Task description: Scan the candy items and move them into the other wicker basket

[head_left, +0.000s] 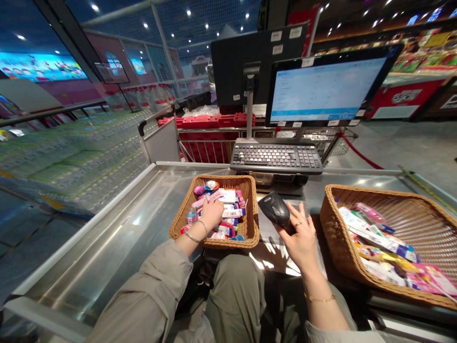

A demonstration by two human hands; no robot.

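Black scanner (274, 208) in right hand (302, 238), grip part-closed, left hand (213, 213) among packets (233, 213), grip hidden, unclear

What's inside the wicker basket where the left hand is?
The basket holds a jumble of small, mostly pink, white and purple packaged items. The left hand covers some; whatever lies beneath the top layer is hidden.
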